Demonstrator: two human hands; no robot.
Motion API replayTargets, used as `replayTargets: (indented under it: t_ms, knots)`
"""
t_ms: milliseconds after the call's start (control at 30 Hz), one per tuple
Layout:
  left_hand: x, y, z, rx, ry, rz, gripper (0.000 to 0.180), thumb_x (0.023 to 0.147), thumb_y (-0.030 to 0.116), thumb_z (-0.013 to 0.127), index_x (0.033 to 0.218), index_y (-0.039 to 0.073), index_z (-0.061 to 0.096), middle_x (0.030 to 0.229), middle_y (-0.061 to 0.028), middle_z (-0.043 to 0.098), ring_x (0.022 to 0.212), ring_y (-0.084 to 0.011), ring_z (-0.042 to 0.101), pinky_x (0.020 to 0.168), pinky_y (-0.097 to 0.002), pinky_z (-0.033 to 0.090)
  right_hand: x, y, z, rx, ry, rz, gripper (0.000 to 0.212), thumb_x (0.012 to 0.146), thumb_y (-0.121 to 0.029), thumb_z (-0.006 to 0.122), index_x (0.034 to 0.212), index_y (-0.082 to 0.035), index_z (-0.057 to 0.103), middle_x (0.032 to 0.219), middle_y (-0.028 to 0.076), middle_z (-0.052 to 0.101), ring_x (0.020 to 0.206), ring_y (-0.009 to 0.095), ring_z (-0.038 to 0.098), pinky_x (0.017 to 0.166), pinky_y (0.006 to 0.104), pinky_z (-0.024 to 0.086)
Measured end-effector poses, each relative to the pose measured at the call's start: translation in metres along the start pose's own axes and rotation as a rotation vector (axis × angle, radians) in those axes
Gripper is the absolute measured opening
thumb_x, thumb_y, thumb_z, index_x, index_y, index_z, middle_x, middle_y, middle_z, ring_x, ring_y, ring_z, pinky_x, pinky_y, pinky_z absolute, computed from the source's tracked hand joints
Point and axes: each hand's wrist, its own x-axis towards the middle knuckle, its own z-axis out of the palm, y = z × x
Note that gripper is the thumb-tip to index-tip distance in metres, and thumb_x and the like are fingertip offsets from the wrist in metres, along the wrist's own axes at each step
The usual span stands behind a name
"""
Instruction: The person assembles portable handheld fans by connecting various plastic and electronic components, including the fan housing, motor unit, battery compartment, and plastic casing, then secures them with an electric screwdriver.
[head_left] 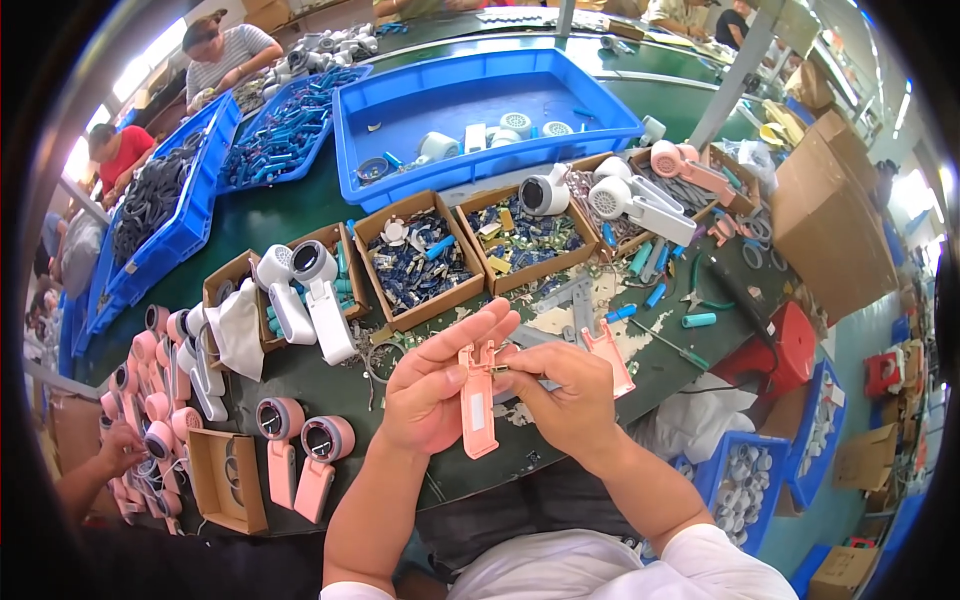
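My left hand (428, 388) holds a pink plastic handle shell (481, 430) between thumb and fingers, its hollow inner side showing and a pale strip along it. Closed in a pinch, my right hand (568, 392) is at the shell's upper end. Between its fingertips a small metallic part (500, 369) shows, too small to name more closely. Just beyond my right hand lies another pink shell piece (612, 358), partly covered by that hand. Grey plastic strips (575, 308) lie on the bench behind both hands.
Cardboard boxes of small circuit boards (415, 265) stand ahead, with a large blue tray (490, 85) behind. White handheld devices (325, 305) and pink ones (312, 450) lie left. Pliers (708, 290), a screwdriver (680, 345) and blue cylinders lie right. Another person's hand (120, 450) is at far left.
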Motion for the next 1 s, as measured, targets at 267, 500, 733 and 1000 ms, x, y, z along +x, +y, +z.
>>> replayTargets:
  t_ms: [267,500,733,1000]
  knots:
    - [-0.0009,-0.0004,0.001,0.023,0.027,-0.012,0.057,0.097,0.0,0.051,0.152,-0.007,0.039,0.16,-0.0262,0.035,0.152,-0.0408,0.029,0.122,-0.0514,0.032,-0.0005,0.0033,-0.0004,0.011,-0.018,0.003,0.013,0.085,-0.006,0.078,0.097,-0.005,0.074,0.084,0.008,0.075,0.073,0.023,0.071,0.067,0.0332,0.053]
    - [-0.0013,-0.0008,0.0002,-0.013,0.037,-0.035,0.058,0.096,0.002,0.052,0.153,-0.006,0.039,0.159,-0.024,0.038,0.152,-0.0405,0.03,0.122,-0.0498,0.032,0.0001,0.0011,0.001,0.017,-0.018,0.032,0.011,0.084,-0.006,0.078,0.094,-0.005,0.073,0.082,0.008,0.074,0.071,0.023,0.069,0.065,0.0332,0.052]
    - [-0.0001,-0.0037,-0.0029,-0.008,0.044,-0.046,0.058,0.096,0.002,0.051,0.153,-0.005,0.039,0.159,-0.0224,0.04,0.152,-0.0398,0.029,0.121,-0.0503,0.035,0.0034,0.0006,0.001,-0.007,0.008,0.011,0.011,0.082,-0.006,0.08,0.091,-0.005,0.073,0.081,0.009,0.072,0.069,0.025,0.067,0.063,0.0347,0.052]
    - [0.0015,-0.0038,-0.0065,-0.12,0.058,-0.054,0.058,0.096,0.003,0.05,0.153,-0.001,0.041,0.16,-0.0223,0.038,0.152,-0.0399,0.03,0.113,-0.0509,0.041,0.0019,0.0037,0.0019,0.258,-0.02,0.294,0.012,0.085,-0.007,0.079,0.095,-0.001,0.076,0.081,0.009,0.073,0.066,0.015,0.067,0.059,0.0289,0.051]
